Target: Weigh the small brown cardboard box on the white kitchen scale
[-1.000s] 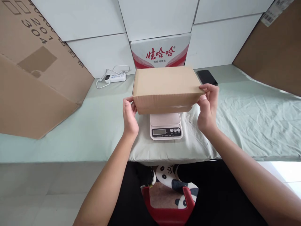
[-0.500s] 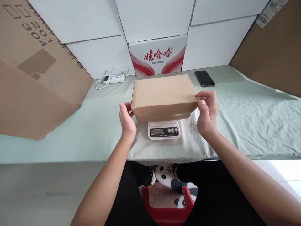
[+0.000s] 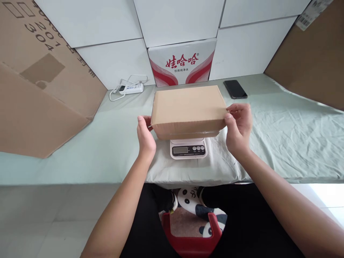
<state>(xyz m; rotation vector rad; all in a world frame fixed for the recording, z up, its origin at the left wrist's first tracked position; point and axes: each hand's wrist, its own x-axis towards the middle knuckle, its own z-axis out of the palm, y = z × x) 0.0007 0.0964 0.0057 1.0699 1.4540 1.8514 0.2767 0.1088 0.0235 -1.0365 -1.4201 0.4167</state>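
A closed brown cardboard box [image 3: 189, 105] sits over a small white kitchen scale [image 3: 188, 152], its underside meeting the weighing platform out of my sight. The scale's front panel, with a grey display and several round buttons, shows below the box; I can read no digits. My left hand [image 3: 146, 138] is at the box's left end, thumb up, with its fingertips partly hidden by the box side. At the right end, my right hand [image 3: 239, 127] has its thumb on the front corner and its fingers at the side edge.
Behind the box stands a white carton with red lettering [image 3: 182, 64] against stacked white boxes [image 3: 110, 61]. A black phone [image 3: 235, 89] lies back right; a white device with a cable [image 3: 131, 88] lies back left. Large brown cartons [image 3: 53, 118] flank the green cloth [image 3: 290, 143].
The view has shifted slightly. The box has moved a touch to the right over the scale, and my right thumb has slid a little inward along its front corner.
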